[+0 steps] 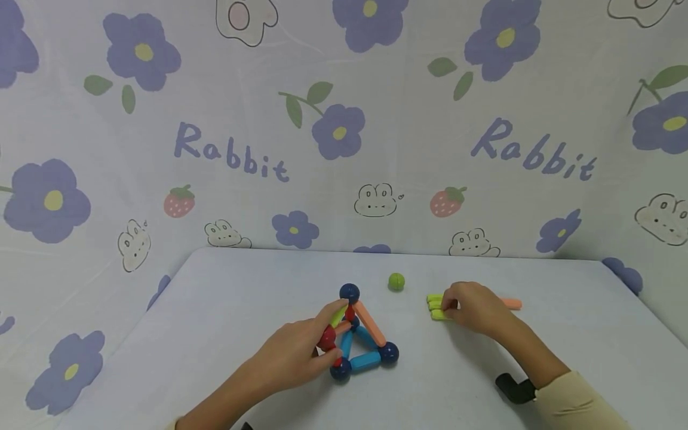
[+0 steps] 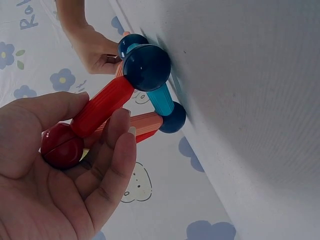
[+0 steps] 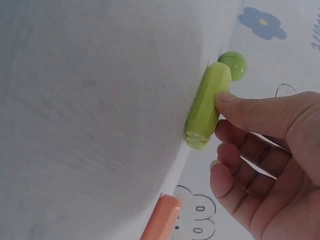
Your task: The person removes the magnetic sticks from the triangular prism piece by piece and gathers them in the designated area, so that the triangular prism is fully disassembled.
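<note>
My left hand (image 1: pixel 292 353) holds a magnetic stick-and-ball frame (image 1: pixel 365 360) at its near left side. In the left wrist view, the thumb lies along a red stick (image 2: pixel 102 106), and the fingers curl round behind it beside a red ball (image 2: pixel 62 146). Dark blue balls (image 2: pixel 147 67) join blue sticks (image 2: pixel 161 101) at the base, with orange sticks (image 1: pixel 369 323) slanting upward. My right hand (image 1: pixel 475 307) is at several light green sticks (image 1: pixel 435 306) lying side by side. Its thumb and forefinger pinch the nearest green stick (image 3: pixel 209 102); the other fingers are bent.
A loose green ball (image 1: pixel 396 282) lies behind the frame, left of the green sticks. An orange stick (image 1: pixel 512 303) shows past the right hand. The white table (image 1: pixel 215 286) meets a flower-printed cloth (image 1: pixel 242 197) at its back.
</note>
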Tool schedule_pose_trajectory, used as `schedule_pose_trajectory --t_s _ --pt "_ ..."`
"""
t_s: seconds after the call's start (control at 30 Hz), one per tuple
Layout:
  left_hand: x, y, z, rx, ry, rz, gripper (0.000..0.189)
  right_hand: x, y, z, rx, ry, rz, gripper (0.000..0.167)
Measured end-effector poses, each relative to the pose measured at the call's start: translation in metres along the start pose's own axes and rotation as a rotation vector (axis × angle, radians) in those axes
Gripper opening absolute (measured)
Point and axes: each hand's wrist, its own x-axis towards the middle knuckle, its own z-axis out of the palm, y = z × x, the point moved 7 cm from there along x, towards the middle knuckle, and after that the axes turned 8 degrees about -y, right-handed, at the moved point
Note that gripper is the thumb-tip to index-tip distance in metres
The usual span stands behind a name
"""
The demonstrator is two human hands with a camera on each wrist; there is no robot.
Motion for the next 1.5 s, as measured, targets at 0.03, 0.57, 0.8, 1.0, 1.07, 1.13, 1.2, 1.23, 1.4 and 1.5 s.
schedule_pose_trajectory --t_s 0.03,0.57,0.8,1.0,1.07,1.13,1.2,1.23,1.4,1.5 --pt "0.0 0.0 0.0 0.002 0.001 -0.001 0.076 0.0 0.0 0.0 -0.001 0.006 -0.003 0.016" --pt "0.0 -0.001 0.0 -0.014 -0.007 -0.01 0.077 0.012 -0.075 0.005 0.243 -0.016 -0.248 0.01" --pt "-0.001 0.0 -0.001 -0.018 0.012 0.028 0.077 0.03 -0.112 0.025 0.66 -0.098 -0.228 0.029" --pt "-0.003 0.0 -0.001 -0.018 0.013 0.029 0.078 0.039 -0.118 0.045 0.981 -0.15 -0.073 0.033" --pt "-0.003 0.0 -0.001 -0.017 0.008 0.022 0.079 0.04 -0.119 0.051 1.083 -0.164 -0.044 0.032" --pt "-0.003 0.0 -0.001 -0.015 0.004 0.014 0.079 0.04 -0.12 0.055 1.165 -0.177 -0.031 0.03" --pt "-0.002 0.0 0.0 -0.013 0.001 0.008 0.079 0.039 -0.121 0.059 1.218 -0.176 -0.021 0.027" --pt "-0.002 -0.001 0.0 -0.013 0.0 0.006 0.079 0.039 -0.121 0.06 1.232 -0.172 -0.021 0.025" --pt "-0.002 0.0 0.0 -0.008 0.01 0.013 0.079 0.038 -0.124 0.059 1.245 -0.138 -0.035 0.021" --pt "-0.002 0.0 -0.001 -0.006 0.02 0.02 0.08 0.036 -0.125 0.058 1.237 -0.129 -0.047 0.025"
